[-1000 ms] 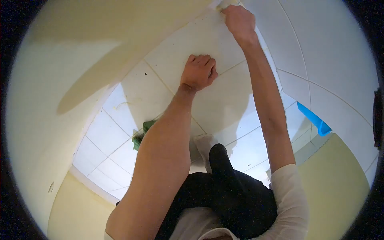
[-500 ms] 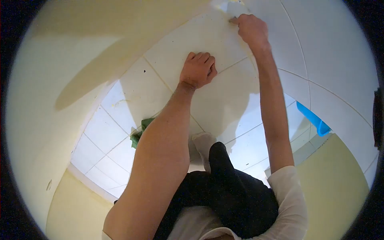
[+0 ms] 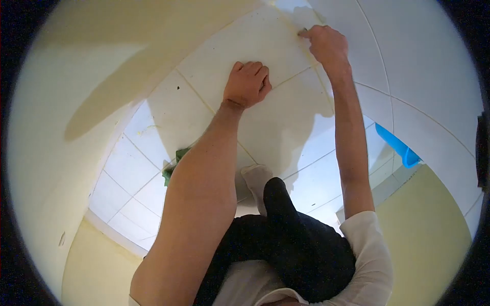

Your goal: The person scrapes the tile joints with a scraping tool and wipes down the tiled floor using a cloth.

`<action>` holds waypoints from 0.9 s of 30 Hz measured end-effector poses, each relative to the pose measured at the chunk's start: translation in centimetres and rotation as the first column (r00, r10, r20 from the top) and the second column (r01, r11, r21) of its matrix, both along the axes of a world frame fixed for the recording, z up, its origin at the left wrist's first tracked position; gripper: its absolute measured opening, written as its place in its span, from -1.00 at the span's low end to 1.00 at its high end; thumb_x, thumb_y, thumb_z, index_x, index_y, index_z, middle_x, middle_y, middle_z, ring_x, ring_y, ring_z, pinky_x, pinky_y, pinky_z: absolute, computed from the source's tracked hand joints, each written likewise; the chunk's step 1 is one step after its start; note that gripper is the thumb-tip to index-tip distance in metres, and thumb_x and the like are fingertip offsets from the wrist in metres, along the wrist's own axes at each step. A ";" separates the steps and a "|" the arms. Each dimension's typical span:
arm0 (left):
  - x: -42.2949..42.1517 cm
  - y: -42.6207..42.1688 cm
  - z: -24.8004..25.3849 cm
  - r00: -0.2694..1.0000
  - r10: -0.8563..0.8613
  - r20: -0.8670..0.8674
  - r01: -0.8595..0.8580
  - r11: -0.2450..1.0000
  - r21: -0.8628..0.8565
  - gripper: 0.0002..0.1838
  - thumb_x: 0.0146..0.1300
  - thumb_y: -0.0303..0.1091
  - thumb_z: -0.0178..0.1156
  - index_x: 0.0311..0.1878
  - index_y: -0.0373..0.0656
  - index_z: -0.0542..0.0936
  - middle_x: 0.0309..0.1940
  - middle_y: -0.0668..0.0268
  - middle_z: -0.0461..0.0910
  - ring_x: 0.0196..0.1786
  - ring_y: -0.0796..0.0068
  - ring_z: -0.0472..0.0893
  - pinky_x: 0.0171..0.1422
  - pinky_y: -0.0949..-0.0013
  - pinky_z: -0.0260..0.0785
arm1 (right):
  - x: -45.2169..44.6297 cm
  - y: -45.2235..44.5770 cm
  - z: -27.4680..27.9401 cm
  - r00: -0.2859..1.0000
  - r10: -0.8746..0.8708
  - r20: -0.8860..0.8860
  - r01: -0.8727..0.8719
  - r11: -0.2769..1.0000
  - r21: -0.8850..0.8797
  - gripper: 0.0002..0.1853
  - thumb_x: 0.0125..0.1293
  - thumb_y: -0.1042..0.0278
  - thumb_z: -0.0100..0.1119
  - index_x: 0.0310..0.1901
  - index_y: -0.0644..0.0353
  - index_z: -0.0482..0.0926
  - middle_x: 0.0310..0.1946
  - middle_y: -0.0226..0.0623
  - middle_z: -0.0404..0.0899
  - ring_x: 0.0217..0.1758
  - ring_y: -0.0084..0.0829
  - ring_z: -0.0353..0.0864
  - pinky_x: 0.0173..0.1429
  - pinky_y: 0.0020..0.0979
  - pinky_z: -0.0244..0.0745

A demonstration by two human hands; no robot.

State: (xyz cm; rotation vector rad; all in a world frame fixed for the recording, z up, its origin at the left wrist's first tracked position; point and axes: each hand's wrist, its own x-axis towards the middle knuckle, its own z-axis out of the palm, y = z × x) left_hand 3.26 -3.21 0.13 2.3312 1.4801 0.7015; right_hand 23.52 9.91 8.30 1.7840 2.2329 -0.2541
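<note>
My left hand rests on the white tiled floor with its fingers curled in; whether it holds anything is hidden. Up and to the right, my right hand is closed around something small whose tip shows at the fingers, too small to make out. It is close to a yellowish grout line beside the tiled wall. A crumpled green cloth lies on the floor, partly hidden behind my left forearm.
A blue plastic object stands at the right, past the tiled wall's edge. A cream wall runs along the left. My socked foot is on the floor below the hands. A small dark speck lies on the tiles.
My right hand has come down and to the right from the far corner, staying closed. My left hand keeps its place on the floor, while the view has shifted slightly.
</note>
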 end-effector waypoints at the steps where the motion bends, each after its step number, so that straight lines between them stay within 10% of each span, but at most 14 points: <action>1: 0.1 0.0 0.0 1.000 0.007 -0.014 -0.006 1.000 0.010 -0.89 0.14 -0.30 0.24 -0.30 -0.04 0.53 -0.31 0.35 0.54 -0.17 0.35 0.58 -0.01 0.20 0.31 | -0.3 -0.4 -0.4 1.000 0.012 -0.027 -0.010 0.997 0.080 -0.50 0.29 0.49 0.11 0.15 -0.36 0.69 -0.18 -0.25 0.75 -0.07 -0.19 0.74 -0.01 -0.13 0.65; 14: 0.3 0.1 1.1 0.998 0.013 -0.060 -0.016 0.999 -0.038 -0.92 0.15 -0.33 0.22 -0.32 -0.03 0.51 -0.35 0.37 0.52 -0.18 0.37 0.57 -0.05 0.19 0.31 | 5.6 -5.4 0.9 0.996 0.054 0.078 -0.040 0.984 -0.175 -0.47 0.29 0.45 0.14 0.24 -0.40 0.60 -0.14 -0.25 0.72 -0.06 -0.14 0.75 -0.03 -0.07 0.69; 17: 0.3 0.1 0.3 1.000 0.016 -0.017 -0.016 1.000 0.015 -0.92 0.15 -0.34 0.22 -0.33 -0.03 0.51 -0.36 0.38 0.51 -0.19 0.37 0.56 -0.04 0.21 0.31 | 5.0 -7.5 -2.1 0.995 -0.072 -0.072 0.076 0.996 0.056 -0.41 0.28 0.46 0.14 0.30 -0.41 0.54 -0.15 -0.28 0.71 -0.07 -0.14 0.75 -0.06 -0.09 0.69; 20: 0.4 0.1 0.6 0.999 0.010 -0.039 -0.011 1.000 -0.013 -0.92 0.16 -0.34 0.22 -0.33 -0.03 0.51 -0.36 0.38 0.51 -0.19 0.37 0.56 -0.02 0.21 0.31 | 5.7 -7.7 0.5 0.996 -0.048 0.078 0.060 0.986 -0.156 -0.38 0.27 0.49 0.13 0.32 -0.40 0.50 -0.15 -0.26 0.70 -0.06 -0.14 0.74 -0.07 -0.09 0.69; 27: 0.4 0.1 0.3 1.000 0.021 -0.022 -0.020 0.999 0.050 -0.93 0.17 -0.33 0.20 -0.34 -0.04 0.50 -0.36 0.37 0.51 -0.19 0.37 0.56 -0.04 0.21 0.29 | 6.9 -11.6 -0.5 0.957 -0.290 -0.013 0.290 0.957 -0.029 -0.43 0.32 0.48 0.09 0.31 -0.37 0.55 -0.26 -0.26 0.71 -0.12 -0.08 0.71 -0.04 -0.03 0.62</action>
